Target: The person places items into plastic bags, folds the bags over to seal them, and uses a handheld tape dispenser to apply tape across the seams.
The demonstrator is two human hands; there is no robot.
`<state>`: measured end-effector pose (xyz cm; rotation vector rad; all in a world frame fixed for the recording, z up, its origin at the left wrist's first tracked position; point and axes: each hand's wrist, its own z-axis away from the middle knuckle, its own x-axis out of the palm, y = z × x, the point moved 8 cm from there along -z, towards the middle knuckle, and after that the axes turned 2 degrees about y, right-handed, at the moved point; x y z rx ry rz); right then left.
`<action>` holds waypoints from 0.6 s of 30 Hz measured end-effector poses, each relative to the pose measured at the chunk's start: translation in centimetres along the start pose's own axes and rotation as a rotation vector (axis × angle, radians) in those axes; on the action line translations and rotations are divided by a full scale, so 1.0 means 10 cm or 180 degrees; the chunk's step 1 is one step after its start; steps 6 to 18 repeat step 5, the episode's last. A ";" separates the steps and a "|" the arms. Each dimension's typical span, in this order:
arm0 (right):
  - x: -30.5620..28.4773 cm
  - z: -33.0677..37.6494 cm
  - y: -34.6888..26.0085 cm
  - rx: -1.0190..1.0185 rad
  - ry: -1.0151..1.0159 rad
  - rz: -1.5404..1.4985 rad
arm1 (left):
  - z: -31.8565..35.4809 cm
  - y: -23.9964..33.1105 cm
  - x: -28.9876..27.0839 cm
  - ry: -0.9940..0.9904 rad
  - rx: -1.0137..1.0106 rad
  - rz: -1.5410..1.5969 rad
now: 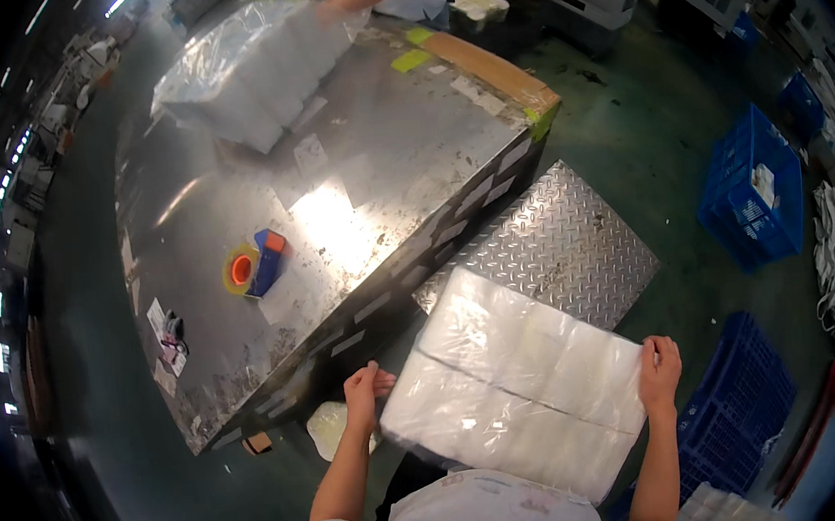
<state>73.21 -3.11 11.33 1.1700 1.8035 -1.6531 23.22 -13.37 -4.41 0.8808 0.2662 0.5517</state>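
In front of my body is a wide white package wrapped in clear plastic [514, 372], with seams running across its top. What is packed inside is hard to make out. My right hand [661, 374] grips its right edge. On the other side, my left hand [364, 396] is closed at the package's left edge, its fingertips partly hidden. The far end of the package overlaps a diamond-plate metal platform [567, 246]. A metal-topped table [235, 348] stands ahead to the left, bearing a tape dispenser [255, 264] with a yellow roll and blue body.
At the table's far end, another person's arm [352, 1] reaches to a large plastic-covered white stack [254, 75]. Right of me are a blue crate [753, 193] and a dark blue pallet [739, 410]. A pale round object [328, 430] lies below the table's near edge.
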 end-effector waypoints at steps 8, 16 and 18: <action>0.22 -0.23 -0.14 0.0184 -0.0268 0.0057 | -1.19 -2.86 -0.93 -0.0567 -0.1553 0.1245; 0.22 -0.23 -0.14 0.0184 -0.0268 0.0057 | -1.19 -2.86 -0.93 -0.0567 -0.1553 0.1245; 0.22 -0.23 -0.14 0.0184 -0.0268 0.0057 | -1.19 -2.86 -0.93 -0.0567 -0.1553 0.1245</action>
